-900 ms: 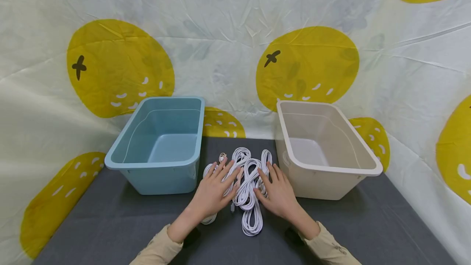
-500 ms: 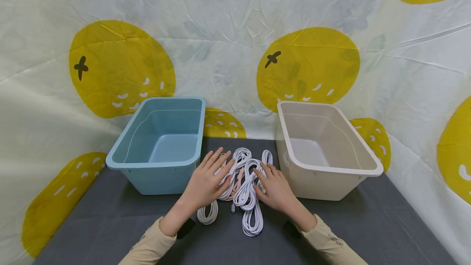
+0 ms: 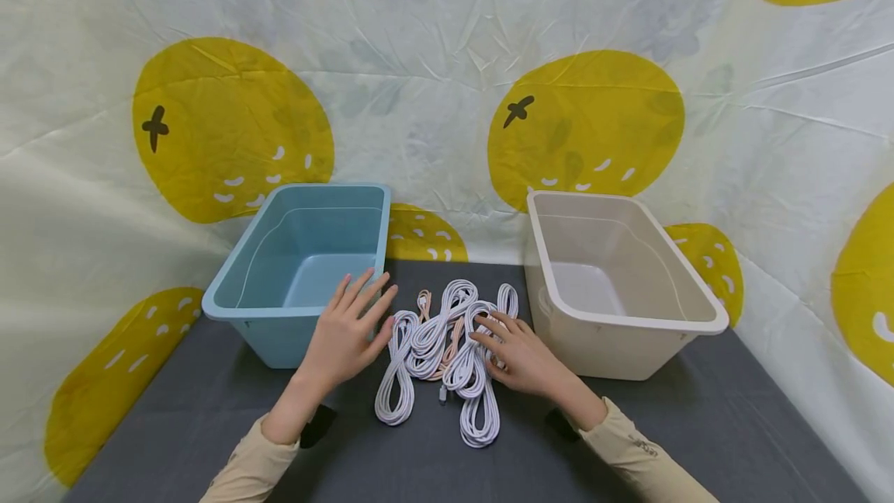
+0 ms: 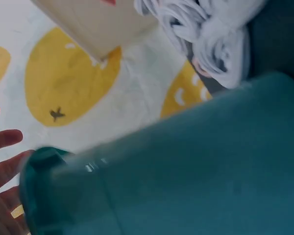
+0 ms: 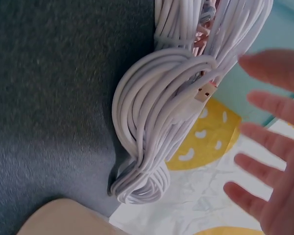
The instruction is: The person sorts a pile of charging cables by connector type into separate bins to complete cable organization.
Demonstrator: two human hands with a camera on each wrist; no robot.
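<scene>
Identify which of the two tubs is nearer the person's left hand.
The blue tub: in the head view the left hand overlaps its rim, while the beige tub stands across the cables.
</scene>
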